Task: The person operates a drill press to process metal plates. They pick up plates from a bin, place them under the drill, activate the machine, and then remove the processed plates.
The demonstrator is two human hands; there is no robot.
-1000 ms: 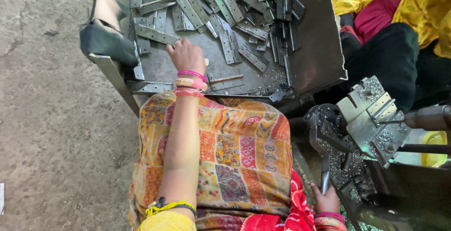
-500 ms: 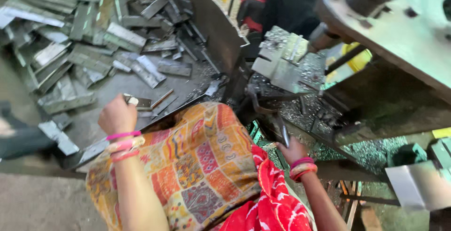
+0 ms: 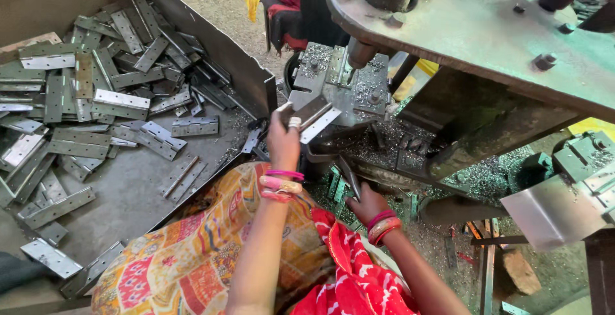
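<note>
Left hand (image 3: 284,137) pinches a flat grey steel hinge (image 3: 314,115) at the press die (image 3: 343,81). Right hand (image 3: 366,203) grips a dark lever (image 3: 350,177) below, fingers curled. Tray (image 3: 250,74) holds loose rectangular hinges (image 3: 122,103); metal filings litter the press base.

Steel tray (image 3: 253,81) sitting at left, hinges (image 3: 118,103) lying heaped on it, press bed (image 3: 359,94) carrying metal chips (image 3: 391,142)

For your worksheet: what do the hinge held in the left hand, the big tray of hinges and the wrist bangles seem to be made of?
Hinge in the left hand: bare grey metal, probably steel, with a dull sheen. Tray: dark sheet metal, matte and scuffed. Bangles: pink and cream, glossy, perhaps plastic or glass; cannot tell.
</note>
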